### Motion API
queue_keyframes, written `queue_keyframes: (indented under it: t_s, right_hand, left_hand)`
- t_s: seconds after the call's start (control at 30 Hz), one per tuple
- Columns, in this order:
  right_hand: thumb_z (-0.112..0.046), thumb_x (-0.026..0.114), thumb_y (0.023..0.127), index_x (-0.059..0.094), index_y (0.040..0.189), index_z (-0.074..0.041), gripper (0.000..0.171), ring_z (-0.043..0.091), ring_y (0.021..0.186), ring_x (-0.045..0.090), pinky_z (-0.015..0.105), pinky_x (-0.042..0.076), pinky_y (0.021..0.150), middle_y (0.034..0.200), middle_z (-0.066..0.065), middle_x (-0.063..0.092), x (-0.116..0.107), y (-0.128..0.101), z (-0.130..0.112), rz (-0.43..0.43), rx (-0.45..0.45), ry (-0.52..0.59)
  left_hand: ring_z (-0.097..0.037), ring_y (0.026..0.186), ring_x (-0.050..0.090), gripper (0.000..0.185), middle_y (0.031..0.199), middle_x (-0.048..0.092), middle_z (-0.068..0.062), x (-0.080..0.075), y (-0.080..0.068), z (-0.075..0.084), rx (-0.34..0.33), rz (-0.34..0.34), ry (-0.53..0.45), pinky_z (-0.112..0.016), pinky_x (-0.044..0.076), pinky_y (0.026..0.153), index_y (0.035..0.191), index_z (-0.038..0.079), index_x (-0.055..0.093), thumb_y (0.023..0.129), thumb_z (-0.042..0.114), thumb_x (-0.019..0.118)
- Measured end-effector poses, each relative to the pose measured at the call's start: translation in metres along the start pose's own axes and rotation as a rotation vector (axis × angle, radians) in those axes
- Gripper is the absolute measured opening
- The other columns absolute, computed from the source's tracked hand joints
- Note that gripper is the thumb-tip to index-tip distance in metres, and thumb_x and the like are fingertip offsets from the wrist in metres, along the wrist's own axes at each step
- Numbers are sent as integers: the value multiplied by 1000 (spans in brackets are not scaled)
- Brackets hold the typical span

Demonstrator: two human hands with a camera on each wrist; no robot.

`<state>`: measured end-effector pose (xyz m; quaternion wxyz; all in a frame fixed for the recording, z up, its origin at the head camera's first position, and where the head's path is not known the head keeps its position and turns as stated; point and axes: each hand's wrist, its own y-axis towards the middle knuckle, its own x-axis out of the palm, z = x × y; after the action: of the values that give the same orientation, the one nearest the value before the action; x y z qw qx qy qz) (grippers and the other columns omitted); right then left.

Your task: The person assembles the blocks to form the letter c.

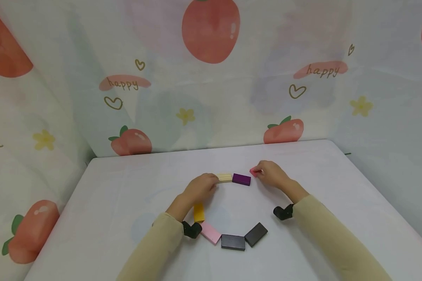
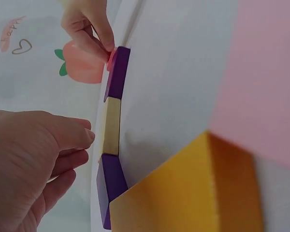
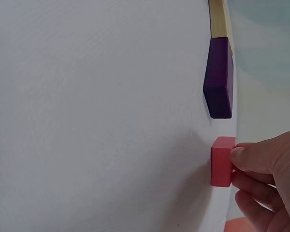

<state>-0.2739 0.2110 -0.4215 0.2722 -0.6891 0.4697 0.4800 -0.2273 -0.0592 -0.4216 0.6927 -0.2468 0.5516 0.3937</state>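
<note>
My right hand [image 1: 272,173] pinches a small coral-red block [image 3: 221,164] between thumb and fingers. The block is just beyond the near end of a dark purple block [image 3: 218,79], with a gap between them. My left hand [image 1: 201,187] hovers by the left end of a pale wooden block [image 1: 225,178], fingers loosely bent. In the left wrist view, that hand holds nothing and stands apart from the blocks. Another purple block [image 2: 111,183] links the pale one to a yellow block [image 2: 169,188]; my left hand hides it in the head view.
A pink block [image 1: 210,233] and two dark grey blocks, one flat [image 1: 233,242] and one slanted [image 1: 256,234], continue the curved row at the front. All lie on a white table [image 1: 109,218]. A printed cloth [image 1: 232,101] hangs behind the table.
</note>
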Motion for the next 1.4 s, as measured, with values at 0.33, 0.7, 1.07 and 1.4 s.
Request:
queue_keyframes:
  t_s: [0.33,0.7,1.07,1.4]
  right_hand:
    - [-2,64,83,70,98,3,17,20,75,55,39,49,73,78,2,60,3,-13,-2,35,14,48]
    - [-9,68,82,72,94,0,16,18,73,56,37,49,71,75,-1,60,6,-24,-4,49,26,34]
    - [-6,71,79,73,88,-1,11,18,71,57,37,51,71,73,-1,61,9,-34,-6,95,-16,15]
    - [-5,71,78,73,84,-1,8,17,67,56,36,50,66,69,-2,57,6,-45,-10,117,-95,-60]
  left_hand:
    - [-16,109,54,22,114,61,-2,-1,-26,20,150,9,16,-26,42,93,109,9,67,89,12,60]
    - [-10,109,53,21,112,62,1,9,-53,52,351,25,-26,-16,39,92,108,9,67,89,11,60]
    - [-7,106,53,21,112,61,1,14,-66,70,497,19,1,-14,37,92,108,10,66,88,13,61]
    - [-5,104,54,19,111,61,2,22,-69,77,552,12,-43,-11,37,89,105,12,68,89,12,59]
